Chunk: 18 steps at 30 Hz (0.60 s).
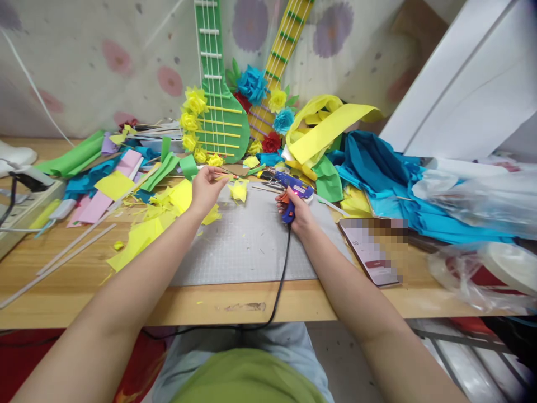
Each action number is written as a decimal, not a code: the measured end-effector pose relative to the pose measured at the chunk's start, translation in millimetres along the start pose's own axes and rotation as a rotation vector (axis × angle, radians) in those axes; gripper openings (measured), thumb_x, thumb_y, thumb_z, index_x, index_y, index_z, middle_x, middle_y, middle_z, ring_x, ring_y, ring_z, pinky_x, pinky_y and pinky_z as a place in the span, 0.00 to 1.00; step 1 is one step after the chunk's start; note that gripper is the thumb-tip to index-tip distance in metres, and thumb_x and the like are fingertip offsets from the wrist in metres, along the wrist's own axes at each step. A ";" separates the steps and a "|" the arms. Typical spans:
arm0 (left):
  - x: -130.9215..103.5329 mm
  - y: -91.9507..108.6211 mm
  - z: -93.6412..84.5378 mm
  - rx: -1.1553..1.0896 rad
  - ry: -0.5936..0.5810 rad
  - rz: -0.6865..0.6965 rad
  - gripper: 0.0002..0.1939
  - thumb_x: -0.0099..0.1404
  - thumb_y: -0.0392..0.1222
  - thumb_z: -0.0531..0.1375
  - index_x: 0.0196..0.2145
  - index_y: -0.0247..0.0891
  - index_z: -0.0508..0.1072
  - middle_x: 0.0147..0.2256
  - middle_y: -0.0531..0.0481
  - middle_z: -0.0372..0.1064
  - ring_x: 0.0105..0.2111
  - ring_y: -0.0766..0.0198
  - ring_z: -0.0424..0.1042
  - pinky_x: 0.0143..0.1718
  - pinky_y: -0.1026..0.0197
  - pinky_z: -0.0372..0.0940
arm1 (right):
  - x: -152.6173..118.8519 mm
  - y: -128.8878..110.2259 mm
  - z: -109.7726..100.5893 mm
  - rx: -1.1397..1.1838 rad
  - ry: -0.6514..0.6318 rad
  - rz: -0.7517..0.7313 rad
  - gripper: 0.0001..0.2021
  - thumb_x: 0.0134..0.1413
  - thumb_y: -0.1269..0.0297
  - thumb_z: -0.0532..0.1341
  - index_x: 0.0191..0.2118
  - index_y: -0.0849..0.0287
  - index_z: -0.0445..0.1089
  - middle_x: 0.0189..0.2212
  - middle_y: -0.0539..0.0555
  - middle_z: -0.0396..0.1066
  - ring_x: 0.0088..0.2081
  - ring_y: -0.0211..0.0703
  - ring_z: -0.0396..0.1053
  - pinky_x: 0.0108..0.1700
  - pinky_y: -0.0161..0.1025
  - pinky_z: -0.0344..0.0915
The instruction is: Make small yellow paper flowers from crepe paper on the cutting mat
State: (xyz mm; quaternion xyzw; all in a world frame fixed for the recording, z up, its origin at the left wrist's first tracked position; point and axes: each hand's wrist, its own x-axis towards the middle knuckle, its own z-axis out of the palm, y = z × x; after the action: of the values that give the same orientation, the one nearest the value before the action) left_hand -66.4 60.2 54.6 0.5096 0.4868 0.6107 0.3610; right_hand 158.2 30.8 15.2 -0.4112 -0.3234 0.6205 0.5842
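My right hand [296, 210] is wrapped round the handle of a blue glue gun [297, 186] with an orange trigger, over the right part of the grey cutting mat [251, 246]. Its black cord [282, 274] runs down over the table's front edge. My left hand [206, 193] is closed in a pinch near the mat's far left corner. Something thin shows at its fingertips, too small to name. Just right of those fingers is a small yellow paper flower [238, 192]; whether it touches the hand I cannot tell.
Behind the mat stand a green paper guitar [224, 123] and a yellow one [285, 45], both with paper flowers. Yellow paper scraps [140, 238] lie left, blue crepe paper [377, 162] right. A phone [373, 254] lies beside the mat; a power strip [31, 210] sits far left.
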 end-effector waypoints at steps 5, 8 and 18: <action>-15.8 15.8 15.5 -0.164 0.022 -0.313 0.15 0.42 0.39 0.64 0.30 0.39 0.66 0.30 0.52 0.65 0.33 0.64 0.67 0.31 0.60 0.64 | -0.4 0.7 0.7 -0.025 0.005 -0.003 0.15 0.40 0.50 0.63 0.25 0.59 0.67 0.24 0.48 0.71 0.26 0.34 0.69 0.20 0.28 0.61; -16.8 17.1 25.6 -0.202 0.018 -0.339 0.15 0.43 0.39 0.64 0.30 0.39 0.66 0.32 0.52 0.65 0.34 0.63 0.66 0.31 0.60 0.63 | -0.6 0.7 0.4 -0.029 0.003 -0.008 0.15 0.40 0.50 0.62 0.25 0.59 0.67 0.24 0.48 0.71 0.26 0.33 0.69 0.20 0.28 0.61; 31.5 -20.3 36.1 -0.068 -0.137 -0.232 0.11 0.42 0.34 0.63 0.27 0.38 0.68 0.23 0.54 0.62 0.24 0.68 0.62 0.28 0.63 0.59 | -0.7 -0.1 -0.7 -0.026 -0.002 -0.023 0.16 0.40 0.49 0.62 0.24 0.59 0.67 0.24 0.48 0.70 0.20 0.28 0.63 0.19 0.27 0.59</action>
State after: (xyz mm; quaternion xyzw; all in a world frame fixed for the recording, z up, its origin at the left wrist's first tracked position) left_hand -39.3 103.3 43.9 0.4779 0.4958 0.5446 0.4788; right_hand 158.9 30.1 15.1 -0.4144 -0.3366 0.6100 0.5855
